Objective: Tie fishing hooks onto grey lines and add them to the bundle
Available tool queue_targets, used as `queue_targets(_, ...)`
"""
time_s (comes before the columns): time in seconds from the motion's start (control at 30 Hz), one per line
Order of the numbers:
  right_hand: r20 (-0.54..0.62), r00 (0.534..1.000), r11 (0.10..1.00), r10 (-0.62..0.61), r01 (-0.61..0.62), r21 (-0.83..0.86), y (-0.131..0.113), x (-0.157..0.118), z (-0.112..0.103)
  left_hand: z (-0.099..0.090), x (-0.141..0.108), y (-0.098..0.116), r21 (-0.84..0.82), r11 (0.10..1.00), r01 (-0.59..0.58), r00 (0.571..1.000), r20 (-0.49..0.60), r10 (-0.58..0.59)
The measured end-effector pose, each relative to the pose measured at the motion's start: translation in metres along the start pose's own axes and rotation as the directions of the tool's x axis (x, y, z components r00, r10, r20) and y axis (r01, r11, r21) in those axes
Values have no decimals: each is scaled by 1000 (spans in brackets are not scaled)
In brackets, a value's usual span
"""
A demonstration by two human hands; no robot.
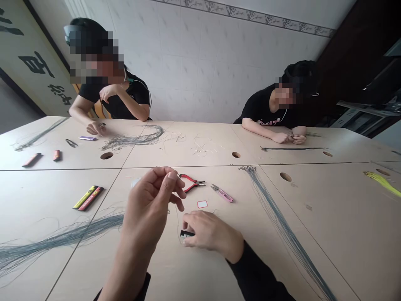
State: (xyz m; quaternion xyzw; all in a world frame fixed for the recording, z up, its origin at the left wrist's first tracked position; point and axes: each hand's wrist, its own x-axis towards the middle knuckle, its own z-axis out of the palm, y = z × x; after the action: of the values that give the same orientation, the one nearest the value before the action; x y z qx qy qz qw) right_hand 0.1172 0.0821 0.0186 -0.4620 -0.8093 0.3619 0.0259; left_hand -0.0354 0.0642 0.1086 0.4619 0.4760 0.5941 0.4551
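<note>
A beige worktable (pixel 326 238) carries long bundles of grey wire (pixel 282 225). Red-handled pliers (pixel 191 182) and pink thread snips (pixel 222 193) lie just ahead of the hands. The raised left hand (pixel 150 205) pinches narrowly, perhaps on a fine wire (pixel 178 177); the right hand (pixel 213 234) grips a small black object (pixel 187 234) at the tabletop.
</note>
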Motion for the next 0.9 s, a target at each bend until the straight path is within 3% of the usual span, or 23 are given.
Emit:
queue_targets(0.1, -99, 991, 996, 90, -88, 28, 17, -9, -30, 1, 0, 1, 5, 1000, 11, 1000, 11, -11)
queue_targets(0.2, -353, 899, 964, 260, -263, 42, 49, -9, -49, 2, -2, 3, 24, 999, 31, 999, 28, -32)
queue_targets(0.3, -484, 785, 914, 387, -395, 90, 80, -1, -48, 3, -4, 3, 48, 997, 56, 997, 41, -58)
queue_targets(0.43, -507, 741, 895, 440, -404, 187, 98, 10, -36, 5, -4, 1, 52, 996, 73, 996, 56, -76)
queue_targets(0.57, -504, 762, 907, 407, -274, 318, 85, 8, -42, 7, -5, 1, 72, 993, 90, 993, 65, -95)
queue_targets(0.7, -520, 802, 887, 294, -27, 461, 44, -9, -53, 8, -7, 1, 106, 989, 102, 993, 56, -108)
queue_targets(0.77, -561, 791, 834, 244, 124, 537, 18, -20, -54, 8, -7, 0, 121, 988, 99, 993, 53, -106)
queue_targets(0.83, -574, 793, 696, 205, 294, 655, -6, -31, -53, 8, -8, -2, 131, 987, 92, 993, 62, -100)
queue_targets(0.9, -542, 822, 618, 172, 338, 710, -23, -39, -51, 8, -8, -3, 140, 987, 83, 993, 73, -94)
